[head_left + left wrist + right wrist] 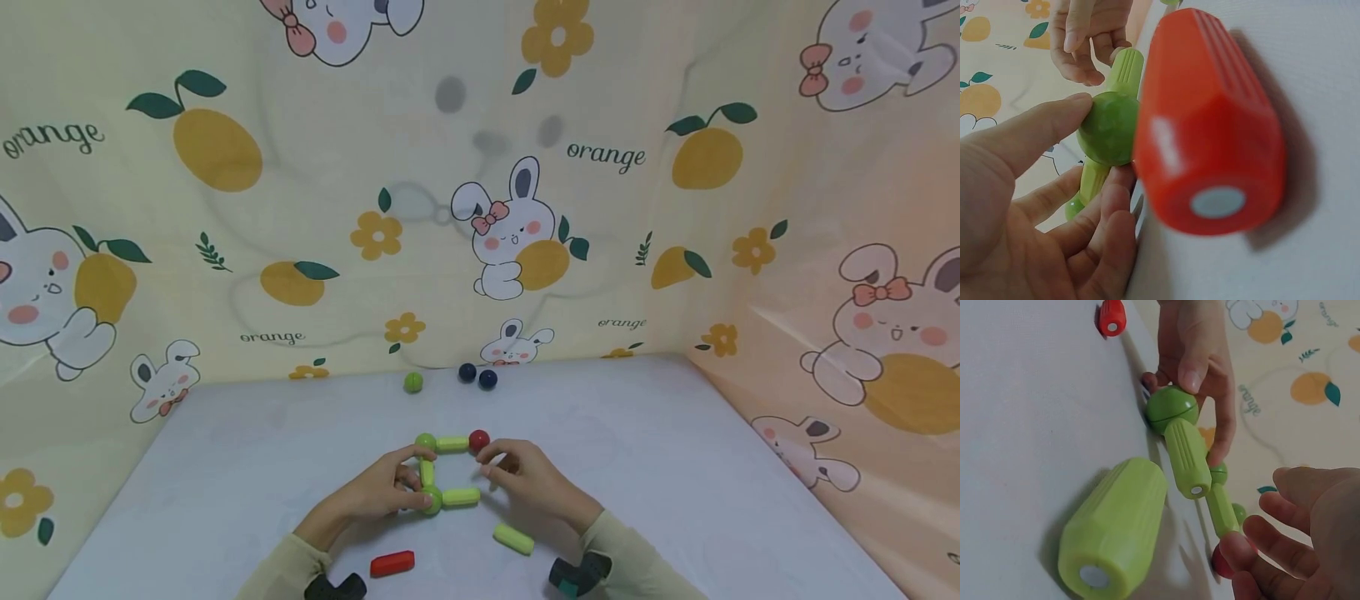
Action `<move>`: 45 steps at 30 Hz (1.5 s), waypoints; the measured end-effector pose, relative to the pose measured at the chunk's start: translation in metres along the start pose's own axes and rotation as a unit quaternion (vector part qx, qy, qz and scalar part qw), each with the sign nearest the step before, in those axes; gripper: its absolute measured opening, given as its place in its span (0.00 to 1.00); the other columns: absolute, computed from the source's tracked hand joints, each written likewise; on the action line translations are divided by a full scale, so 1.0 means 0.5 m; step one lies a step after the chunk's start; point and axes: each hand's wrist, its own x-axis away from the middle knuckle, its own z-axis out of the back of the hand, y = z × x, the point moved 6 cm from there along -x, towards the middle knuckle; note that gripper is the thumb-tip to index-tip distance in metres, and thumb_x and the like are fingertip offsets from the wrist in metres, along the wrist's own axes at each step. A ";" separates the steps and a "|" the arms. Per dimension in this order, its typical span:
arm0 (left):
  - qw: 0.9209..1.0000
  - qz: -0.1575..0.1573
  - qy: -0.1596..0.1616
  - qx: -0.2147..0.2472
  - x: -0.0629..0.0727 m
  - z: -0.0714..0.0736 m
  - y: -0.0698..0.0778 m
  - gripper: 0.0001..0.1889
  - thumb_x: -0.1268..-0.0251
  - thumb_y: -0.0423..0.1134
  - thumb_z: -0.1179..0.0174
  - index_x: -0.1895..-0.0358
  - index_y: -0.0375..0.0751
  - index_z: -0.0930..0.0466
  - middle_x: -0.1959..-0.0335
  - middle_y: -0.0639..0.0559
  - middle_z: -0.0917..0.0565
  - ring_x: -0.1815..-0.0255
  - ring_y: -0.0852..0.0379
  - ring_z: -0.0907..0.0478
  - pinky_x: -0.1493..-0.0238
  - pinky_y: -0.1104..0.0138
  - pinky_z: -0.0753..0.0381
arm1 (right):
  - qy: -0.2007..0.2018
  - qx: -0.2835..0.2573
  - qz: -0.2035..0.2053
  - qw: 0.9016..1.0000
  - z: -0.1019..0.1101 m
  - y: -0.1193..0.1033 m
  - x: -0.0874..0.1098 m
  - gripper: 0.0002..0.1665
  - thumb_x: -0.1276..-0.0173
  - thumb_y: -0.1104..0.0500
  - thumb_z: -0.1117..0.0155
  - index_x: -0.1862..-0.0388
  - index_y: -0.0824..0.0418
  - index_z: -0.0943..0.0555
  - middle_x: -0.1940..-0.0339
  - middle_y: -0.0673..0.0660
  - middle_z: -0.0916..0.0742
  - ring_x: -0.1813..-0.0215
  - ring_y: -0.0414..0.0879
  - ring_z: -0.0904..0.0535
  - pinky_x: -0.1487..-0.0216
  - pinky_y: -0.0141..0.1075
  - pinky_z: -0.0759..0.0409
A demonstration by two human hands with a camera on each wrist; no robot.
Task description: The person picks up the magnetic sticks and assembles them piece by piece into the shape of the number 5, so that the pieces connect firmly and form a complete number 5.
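A three-sided frame of yellow-green rods and balls lies on the table. Its near-left corner is a green ball point(431, 500), which my left hand point(375, 487) pinches, thumb on top, with the index finger reaching to the far-left green ball point(425, 442). One rod point(427, 472) links these two balls, and another rod point(461, 497) points right from the near one. A far rod point(452, 445) ends at a red ball point(478, 440). Beside that ball is my right hand point(534, 482), fingers loosely bent; the right wrist view point(1238, 550) shows fingertips overlapping the red ball, contact unclear.
A loose yellow-green rod point(513, 539) lies near my right wrist, and a red rod point(392, 563) near my left. Pale discs show on their ends. At the back stand a green ball point(413, 382) and two dark blue balls point(467, 372), before a printed cloth point(420, 275).
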 end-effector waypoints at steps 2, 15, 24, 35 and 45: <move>1.000 0.001 0.001 0.001 0.001 0.000 -0.001 0.33 0.39 0.40 0.29 0.32 0.40 0.31 0.68 0.53 0.17 0.79 0.62 0.32 0.74 0.70 0.29 | 0.001 0.003 0.000 1.000 0.001 0.001 0.000 0.14 0.25 0.55 0.39 0.47 0.60 0.17 0.49 0.56 0.12 0.57 0.43 0.18 0.56 0.30 0.22; 1.000 -0.006 -0.001 0.004 0.006 -0.006 -0.005 0.33 0.39 0.40 0.29 0.32 0.39 0.32 0.68 0.52 0.17 0.78 0.60 0.31 0.73 0.70 0.29 | 0.023 0.014 0.010 1.000 0.017 0.010 -0.001 0.12 0.25 0.58 0.39 0.47 0.61 0.17 0.46 0.59 0.13 0.59 0.45 0.17 0.58 0.30 0.21; 1.000 0.005 0.003 0.002 0.006 -0.003 0.000 0.34 0.39 0.40 0.29 0.31 0.39 0.32 0.67 0.51 0.17 0.78 0.60 0.30 0.72 0.69 0.28 | 0.043 0.015 0.014 0.999 0.041 0.023 -0.006 0.14 0.24 0.56 0.39 0.46 0.62 0.17 0.46 0.60 0.13 0.60 0.44 0.18 0.59 0.30 0.23; 1.000 0.009 0.001 0.000 -0.001 0.001 0.004 0.34 0.39 0.40 0.29 0.30 0.41 0.32 0.66 0.51 0.17 0.77 0.60 0.30 0.71 0.69 0.27 | 0.081 -0.013 0.034 0.996 0.089 0.048 -0.026 0.17 0.24 0.58 0.40 0.45 0.68 0.19 0.46 0.68 0.15 0.64 0.51 0.17 0.59 0.30 0.23; 1.000 0.000 -0.004 0.004 0.001 0.000 0.003 0.33 0.38 0.38 0.30 0.31 0.39 0.33 0.67 0.51 0.17 0.78 0.60 0.30 0.72 0.69 0.28 | 0.099 -0.028 -0.060 0.993 0.108 0.108 -0.074 0.16 0.23 0.57 0.42 0.41 0.62 0.20 0.45 0.61 0.15 0.61 0.45 0.18 0.58 0.34 0.22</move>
